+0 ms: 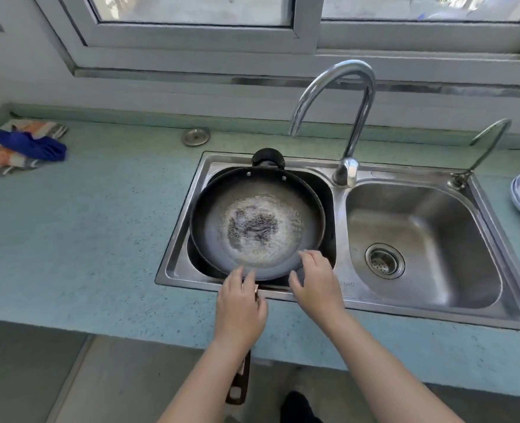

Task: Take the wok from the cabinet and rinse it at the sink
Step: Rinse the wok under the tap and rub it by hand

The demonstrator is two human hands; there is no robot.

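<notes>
Nearest us, the long handle (239,383) pokes out past the edge of the surface (84,239), running under the left hand (241,306). That hand sits on the handle near the rim, though whether its fingers are wrapped round it I cannot tell from above. The right hand (315,285) has fingers spread loosely, tips touching the wok's near rim, gripping nothing.

The wok (257,222) is perched in the left basin of the sink (341,296), seemingly riding on something dark beneath, with a shallow pool of water shimmering in its middle.

Here's the danger: with that handle overhanging, the wok could tip toward us if the left hand lets go, slopping water onto the floor. Further back, the faucet (341,117) shows no stream; opening it hard could splash off the curved metal.
</notes>
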